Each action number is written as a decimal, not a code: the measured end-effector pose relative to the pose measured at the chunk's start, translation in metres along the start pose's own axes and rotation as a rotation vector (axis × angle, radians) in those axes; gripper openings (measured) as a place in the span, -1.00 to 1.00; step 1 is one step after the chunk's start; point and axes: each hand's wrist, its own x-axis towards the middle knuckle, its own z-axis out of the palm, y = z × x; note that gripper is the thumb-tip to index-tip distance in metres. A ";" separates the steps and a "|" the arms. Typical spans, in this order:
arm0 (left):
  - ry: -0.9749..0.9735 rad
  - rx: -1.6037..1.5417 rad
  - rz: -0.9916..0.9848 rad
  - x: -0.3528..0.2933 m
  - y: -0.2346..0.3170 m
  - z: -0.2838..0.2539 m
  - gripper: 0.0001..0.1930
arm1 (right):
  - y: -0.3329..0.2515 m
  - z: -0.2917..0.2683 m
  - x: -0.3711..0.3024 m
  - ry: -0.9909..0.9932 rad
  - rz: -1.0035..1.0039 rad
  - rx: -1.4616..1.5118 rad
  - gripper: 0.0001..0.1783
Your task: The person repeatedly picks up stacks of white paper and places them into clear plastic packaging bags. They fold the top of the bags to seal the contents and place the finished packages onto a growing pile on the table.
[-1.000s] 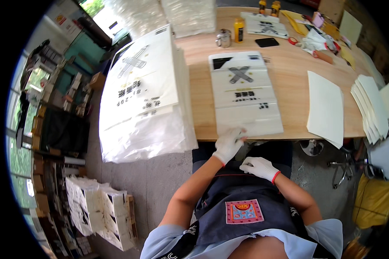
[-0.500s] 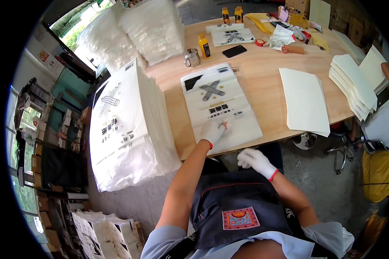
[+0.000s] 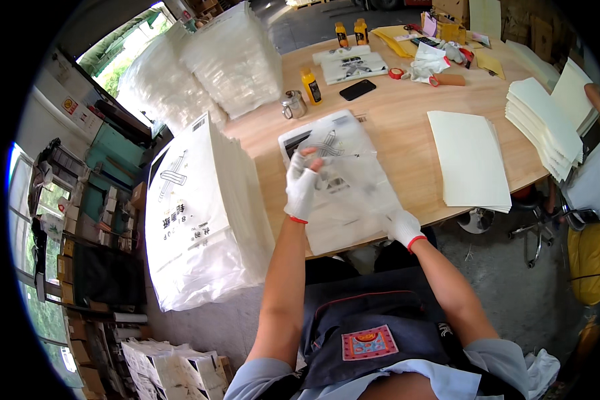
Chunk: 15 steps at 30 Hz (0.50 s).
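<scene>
Mostly the clear plastic bag (image 3: 353, 167) is hard to read: it's see-thru w/ a dark print, lifted off the tabletop (image 3: 407, 127) near its front edge, and its outline blurs into the printed bags lying under it. Left hand (image 3: 302, 187), white glove w/ red cuff, has its fingers pinched together on the bag's upper left part. Right hand (image 3: 401, 225), same kind of glove, grips the lower right corner; fingers look closed on the film, though the bag partly hides them. Stack under the bag (image 3: 333, 227): can't count sheets, prob. several.

Counted: 3 yellow bottles (image 3: 311, 87) w/ dark caps, 1 near the metal cup (image 3: 293, 105), 2 at the far edge. 1 black phone (image 3: 357, 89). 2 cream sheet stacks, one flat (image 3: 470, 157) beside the bag, one fanned (image 3: 543, 120) further right. 1 big bundle of printed white bags (image 3: 200, 213) left of the tabletop, 2 clear bundles (image 3: 200, 67) behind it.

Far right another person (image 3: 597, 167) is cut off by the rim; only a sleeve and arm show.
</scene>
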 end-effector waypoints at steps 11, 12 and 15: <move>-0.695 0.711 0.742 -0.128 0.004 0.124 -0.65 | -0.004 0.034 0.021 0.096 -0.428 0.493 -0.63; -0.660 0.712 0.717 -0.133 -0.006 0.122 -0.63 | 0.007 0.039 0.020 0.068 -0.461 0.467 -0.63; -0.452 0.869 0.656 -0.110 -0.058 0.091 -0.72 | 0.022 0.034 0.006 -0.056 -0.576 0.290 -0.64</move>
